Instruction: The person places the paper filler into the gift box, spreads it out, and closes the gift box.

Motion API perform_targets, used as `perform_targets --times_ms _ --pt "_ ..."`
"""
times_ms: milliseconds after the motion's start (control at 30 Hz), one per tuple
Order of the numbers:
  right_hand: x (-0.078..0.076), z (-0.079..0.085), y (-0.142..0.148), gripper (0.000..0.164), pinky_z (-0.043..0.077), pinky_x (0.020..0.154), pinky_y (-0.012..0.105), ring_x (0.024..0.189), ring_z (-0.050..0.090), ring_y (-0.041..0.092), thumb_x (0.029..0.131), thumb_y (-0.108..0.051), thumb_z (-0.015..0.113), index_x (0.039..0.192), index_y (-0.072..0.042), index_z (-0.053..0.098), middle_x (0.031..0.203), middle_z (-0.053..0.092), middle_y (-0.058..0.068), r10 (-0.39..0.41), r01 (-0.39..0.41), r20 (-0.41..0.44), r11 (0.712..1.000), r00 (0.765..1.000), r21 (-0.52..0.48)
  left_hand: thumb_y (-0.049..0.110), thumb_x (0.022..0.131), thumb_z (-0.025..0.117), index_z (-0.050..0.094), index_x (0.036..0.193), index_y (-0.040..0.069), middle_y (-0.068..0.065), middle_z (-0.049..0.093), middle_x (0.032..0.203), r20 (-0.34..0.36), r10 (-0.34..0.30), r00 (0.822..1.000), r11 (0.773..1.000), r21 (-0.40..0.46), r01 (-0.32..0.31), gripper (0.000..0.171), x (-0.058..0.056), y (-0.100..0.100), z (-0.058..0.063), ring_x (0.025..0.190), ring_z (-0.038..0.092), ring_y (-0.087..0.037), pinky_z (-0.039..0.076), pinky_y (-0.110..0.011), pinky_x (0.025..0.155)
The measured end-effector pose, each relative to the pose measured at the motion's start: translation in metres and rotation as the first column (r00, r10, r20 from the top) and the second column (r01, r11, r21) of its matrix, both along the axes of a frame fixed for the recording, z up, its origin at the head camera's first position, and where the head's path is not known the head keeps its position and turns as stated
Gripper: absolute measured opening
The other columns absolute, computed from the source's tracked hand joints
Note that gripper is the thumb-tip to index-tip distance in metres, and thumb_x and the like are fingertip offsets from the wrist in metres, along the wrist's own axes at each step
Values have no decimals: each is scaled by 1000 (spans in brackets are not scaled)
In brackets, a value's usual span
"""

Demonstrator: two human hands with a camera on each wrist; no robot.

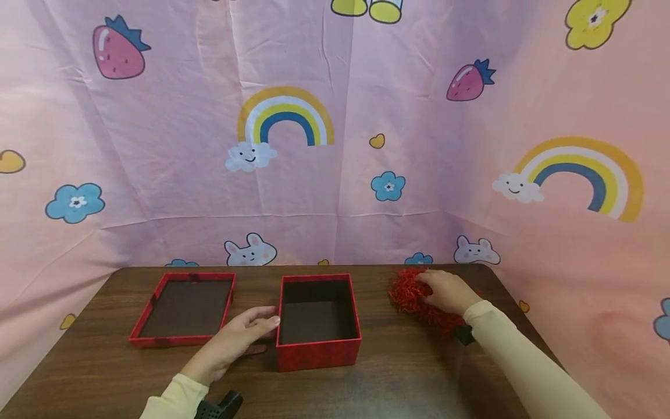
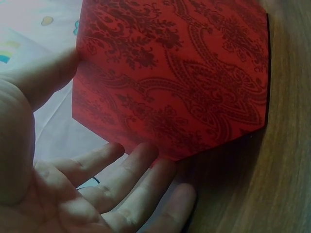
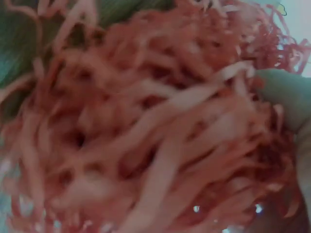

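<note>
Gripping a loose tangle of red shredded paper (image 1: 405, 291), a person's right hand (image 1: 449, 292) reaches to the right side of a dark wood-grain table (image 1: 398, 378). Its thumb and fingers curl into the strands, the tips mostly buried; the right wrist view, blurred, is nearly filled with thin, flat, crinkled strips. The bundle lies to the right of a lidless red gift box (image 1: 319, 355), apart from it.

The left hand (image 1: 235, 340) is at the box's left wall, thumb touching near the top rim, the other fingers spread and fairly straight, clamped on nothing. The left wrist view shows a dark paisley-like pattern on the red wall. Farther left, the matching box lid (image 1: 188, 308) rests with its dark hollow facing up.

The shredded paper should be very light, soft and springy, squashing easily without real harm, though loose strands may trail or drop. A broad, deep scoop around the middle of the clump would probably hold better than a fingertip pinch. The box looks like stiff, light cardboard, likely to slide if bumped; a flat hand against its side wall should steady it, while hard squeezing could dent it.
</note>
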State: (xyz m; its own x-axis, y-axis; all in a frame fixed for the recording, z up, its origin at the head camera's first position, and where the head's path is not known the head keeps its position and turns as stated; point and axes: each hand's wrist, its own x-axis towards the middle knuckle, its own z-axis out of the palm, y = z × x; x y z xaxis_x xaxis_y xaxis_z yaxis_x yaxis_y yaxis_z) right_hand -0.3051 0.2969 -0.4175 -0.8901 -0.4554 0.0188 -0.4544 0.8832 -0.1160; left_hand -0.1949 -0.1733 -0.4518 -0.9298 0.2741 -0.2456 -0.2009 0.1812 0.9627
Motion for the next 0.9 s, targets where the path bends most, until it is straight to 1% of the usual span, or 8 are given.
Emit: perform_targets --times_ms 167,333,467,533,600,700,800,900 --pt "0 10 2 38 58 94 52 109 70 32 88 -12 83 124 -9 71 120 72 9 36 -37 -38 999 999 -35 41 103 63 38 156 1 -19 60 138 -7 1 1000 1000 -8 -1 71 0 0 -1 133 55 -40 54 -54 101" --pt "2 21 3 35 58 92 51 107 71 30 88 -9 81 122 -9 74 116 75 6 51 -57 -67 995 996 -86 41 104 62 37 156 0 -20 60 139 -12 -4 1000 1000 -6 4 70 0 0 -2 130 57 -39 55 -54 100" --pt "1 28 1 30 57 91 51 103 70 29 84 -10 85 113 -10 77 108 76 5 137 -149 -179 987 974 -53 41 103 63 38 155 0 -20 59 139 -8 1 1000 1000 0 -1 70 0 0 -2 129 58 -38 55 -53 99" --pt "2 30 0 29 57 90 50 101 70 29 83 -10 86 110 -9 77 106 76 4 163 -177 -208 983 964 -50 41 103 63 38 155 0 -21 58 139 -9 0 1000 1000 4 0 70 -1 0 -2 129 57 -38 55 -53 99" --pt "3 33 -1 28 57 89 50 101 70 29 84 -10 85 110 -9 77 105 76 4 158 -175 -202 982 967 -70 41 103 63 38 155 0 -21 57 140 -9 -4 1000 1000 8 4 70 0 0 -2 129 57 -38 55 -53 100" --pt "5 36 -3 27 59 84 48 95 72 25 88 -12 81 114 -9 75 103 75 1 109 -127 -152 985 982 -113 41 104 62 38 155 -1 -23 56 142 -12 -16 1000 1000 18 16 70 0 0 -2 130 57 -37 55 -53 100" --pt "5 36 -6 27 59 84 47 95 71 23 92 -18 79 118 -10 73 103 75 0 76 -90 -114 989 991 -118 41 104 62 38 154 0 -23 56 143 -9 -16 1000 1000 22 16 70 0 0 -2 129 58 -36 55 -52 100" --pt "6 35 -7 24 59 82 46 92 70 20 95 -23 76 116 -12 72 100 73 -3 72 -82 -89 990 993 -113 42 104 62 39 154 0 -23 55 144 -7 -9 1000 1000 20 9 69 0 0 -2 130 58 -36 56 -51 99"
